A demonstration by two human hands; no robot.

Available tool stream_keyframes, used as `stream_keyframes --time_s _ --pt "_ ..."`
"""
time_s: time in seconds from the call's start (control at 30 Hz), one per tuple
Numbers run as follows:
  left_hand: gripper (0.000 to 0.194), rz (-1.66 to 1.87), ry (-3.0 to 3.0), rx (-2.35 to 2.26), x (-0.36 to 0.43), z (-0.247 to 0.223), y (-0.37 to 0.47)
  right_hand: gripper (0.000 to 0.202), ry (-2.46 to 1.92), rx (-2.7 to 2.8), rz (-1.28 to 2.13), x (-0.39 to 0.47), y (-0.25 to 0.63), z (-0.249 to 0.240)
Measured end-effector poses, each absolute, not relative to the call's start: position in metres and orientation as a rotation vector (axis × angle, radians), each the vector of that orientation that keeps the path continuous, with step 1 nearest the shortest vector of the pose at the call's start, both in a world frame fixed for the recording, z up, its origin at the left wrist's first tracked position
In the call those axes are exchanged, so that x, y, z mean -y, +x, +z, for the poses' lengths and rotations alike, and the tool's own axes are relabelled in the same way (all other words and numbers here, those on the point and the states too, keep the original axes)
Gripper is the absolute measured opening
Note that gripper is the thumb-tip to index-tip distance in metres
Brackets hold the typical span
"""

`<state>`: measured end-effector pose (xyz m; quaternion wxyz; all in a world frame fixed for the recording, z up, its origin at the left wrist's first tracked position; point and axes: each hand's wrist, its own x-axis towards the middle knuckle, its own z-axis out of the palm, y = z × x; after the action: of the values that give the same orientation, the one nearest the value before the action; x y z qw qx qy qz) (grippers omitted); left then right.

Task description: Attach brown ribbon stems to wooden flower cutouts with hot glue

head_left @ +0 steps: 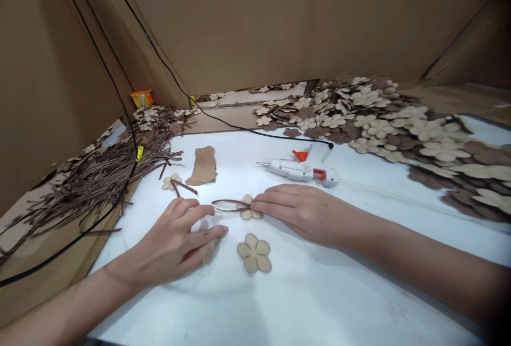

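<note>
On the white table [303,293] right hand [297,208] pins a flower cutout [250,207] flat over a looped ribbon [227,205], probably so it bonds; left hand [184,237] rests loose, gripping nothing, glue gun [300,170] parked close

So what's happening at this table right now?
A person's right hand presses on a beige flower cutout with a looped brown strip under it, on the white table. The left hand rests beside it, holding nothing. Another flower lies nearer; a glue gun lies behind.
</note>
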<state>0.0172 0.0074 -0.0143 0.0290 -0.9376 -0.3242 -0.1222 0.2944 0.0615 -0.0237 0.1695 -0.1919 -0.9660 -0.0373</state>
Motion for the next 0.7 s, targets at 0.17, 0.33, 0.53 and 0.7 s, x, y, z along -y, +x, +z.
stream_keyframes --time_s 0.17,0.33,0.53,0.7 --pt "0.031 -0.346 -2.914 1.116 -0.009 -0.014 0.019 0.034 -0.536 2.756 -0.14 -0.062 0.295 -0.024" --pt "0.027 -0.255 -2.943 1.349 -0.008 -0.015 0.015 0.033 -0.534 2.757 -0.159 -0.061 0.296 -0.026" --pt "0.032 -0.313 -2.952 1.413 -0.008 -0.016 0.014 0.033 -0.518 2.756 -0.143 -0.063 0.297 -0.027" --pt "0.026 -0.474 -2.941 1.268 -0.015 -0.017 0.026 0.033 -0.537 2.734 -0.099 -0.063 0.296 -0.025"
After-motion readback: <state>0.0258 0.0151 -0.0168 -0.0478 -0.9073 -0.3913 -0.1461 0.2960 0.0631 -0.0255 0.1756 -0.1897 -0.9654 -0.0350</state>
